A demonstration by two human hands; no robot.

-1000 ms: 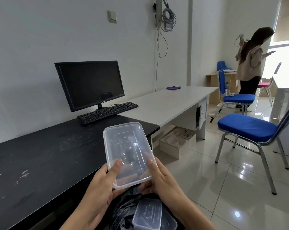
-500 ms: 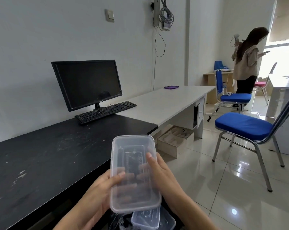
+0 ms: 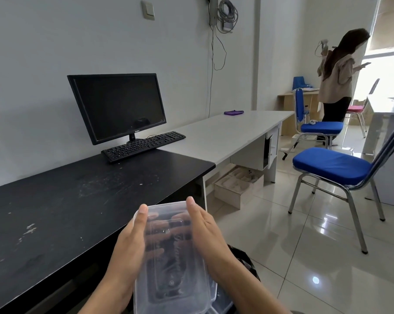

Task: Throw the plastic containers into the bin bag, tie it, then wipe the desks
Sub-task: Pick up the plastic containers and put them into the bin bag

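Low at six o'clock in my view, I hold a clear plastic container [image 3: 169, 245] lengthwise between both hands. My left hand [image 3: 128, 245] clasps its left long side, thumb laid up along the rim, fingers curled underneath and showing through the plastic. My right hand [image 3: 209, 234] grips the right long side the same way. Just beneath, toward five o'clock, the black bin bag [image 3: 243, 261] shows past my right wrist, and the edge of a second clear container [image 3: 216, 298] peeks out below the one I hold. I cannot tell whether the two touch.

From nine o'clock across to the centre runs the black desk [image 3: 67, 211], its top scuffed and speckled with pale marks. At its far end, near eleven o'clock, a dark monitor [image 3: 116, 107] stands with a black keyboard [image 3: 144, 146] just in front of it. A white desk [image 3: 225, 132] butts against the black one and stretches off toward one o'clock, with a purple item [image 3: 234, 112] lying at its far side by the wall. Under the white desk sits an open cardboard box [image 3: 234, 184] on the tiled floor.

At three o'clock a blue chair [image 3: 332, 168] with metal legs stands apart from the desks. Behind it, near two o'clock, stands a second blue chair [image 3: 320, 128], and beyond that a person [image 3: 336, 87] stands facing the window.
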